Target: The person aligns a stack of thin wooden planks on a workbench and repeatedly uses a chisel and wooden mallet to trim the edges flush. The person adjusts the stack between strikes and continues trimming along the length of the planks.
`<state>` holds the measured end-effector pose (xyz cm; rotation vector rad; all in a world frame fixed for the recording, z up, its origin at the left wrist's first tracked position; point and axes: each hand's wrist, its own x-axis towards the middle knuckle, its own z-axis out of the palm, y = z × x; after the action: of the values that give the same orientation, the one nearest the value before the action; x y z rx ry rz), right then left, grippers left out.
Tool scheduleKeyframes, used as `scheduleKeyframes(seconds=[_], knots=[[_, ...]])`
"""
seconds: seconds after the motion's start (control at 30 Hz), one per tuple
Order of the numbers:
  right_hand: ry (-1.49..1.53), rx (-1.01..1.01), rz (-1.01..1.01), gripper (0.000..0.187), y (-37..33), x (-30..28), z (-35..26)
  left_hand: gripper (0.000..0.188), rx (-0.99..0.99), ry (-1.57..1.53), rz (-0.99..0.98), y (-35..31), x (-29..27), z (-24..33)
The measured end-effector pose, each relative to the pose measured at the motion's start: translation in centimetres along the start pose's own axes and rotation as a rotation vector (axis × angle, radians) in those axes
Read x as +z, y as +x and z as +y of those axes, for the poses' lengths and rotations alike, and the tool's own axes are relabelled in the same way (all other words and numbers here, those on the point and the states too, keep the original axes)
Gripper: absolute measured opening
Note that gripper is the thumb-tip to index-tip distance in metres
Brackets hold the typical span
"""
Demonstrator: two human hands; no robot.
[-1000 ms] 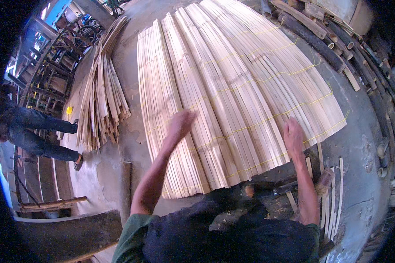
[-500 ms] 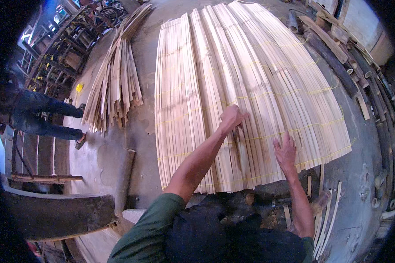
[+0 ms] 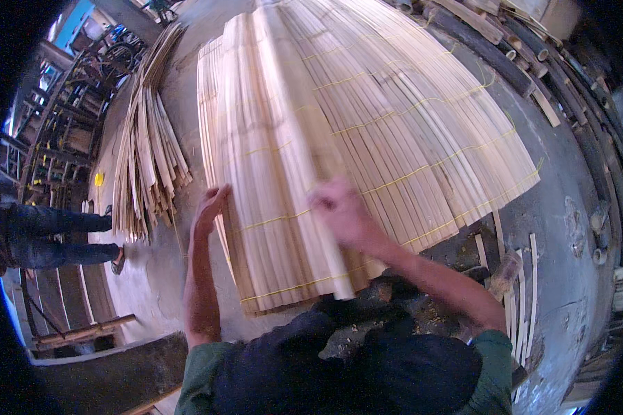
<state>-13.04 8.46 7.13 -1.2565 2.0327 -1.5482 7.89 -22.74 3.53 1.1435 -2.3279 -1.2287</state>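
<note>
A large mat of pale bamboo slats [image 3: 401, 138], tied across with thin yellow cords, spreads out in front of me. Part of it rises in a long ridge running away from me. My right hand [image 3: 342, 211], slightly smeared by motion, is closed at this ridge, its fingers curled against the slats. At the mat's left edge is my left hand [image 3: 211, 207], its fingers bent over the outermost slats; its thumb is hard to make out.
Loose long slats [image 3: 149, 152] lie in a fan on the floor at left, near a standing person's legs [image 3: 62, 235]. Bamboo poles [image 3: 533, 76] line the right side. Thin strips [image 3: 522, 297] lie near my right elbow. A dark curved trough-like piece [image 3: 118, 373] is at lower left.
My left hand has left the middle of the mat for its left edge. My right hand has moved left and closed at the ridge, which now stands higher. The view has shifted right.
</note>
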Motion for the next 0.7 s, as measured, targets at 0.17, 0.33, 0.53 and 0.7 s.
scheduleKeyframes(seconds=[0.17,0.33,0.53,0.7], knots=[[0.363,-0.029,-0.278,0.024,-1.9,2.9,0.5,0.044,0.32,0.218,0.266,1.6,0.6,-2.3],[-0.208,0.128,0.227,0.028,-2.2,-6.6,12.3,0.05,0.042,0.572,0.176,3.7,10.2,5.3],[-0.688,0.606,0.044,0.056,-6.9,-14.2,16.7,0.063,0.09,0.696,0.239,2.6,13.2,9.6],[-0.53,0.563,0.15,0.068,-7.3,-12.6,16.2,0.065,-0.049,0.817,-0.123,3.6,14.6,11.2]])
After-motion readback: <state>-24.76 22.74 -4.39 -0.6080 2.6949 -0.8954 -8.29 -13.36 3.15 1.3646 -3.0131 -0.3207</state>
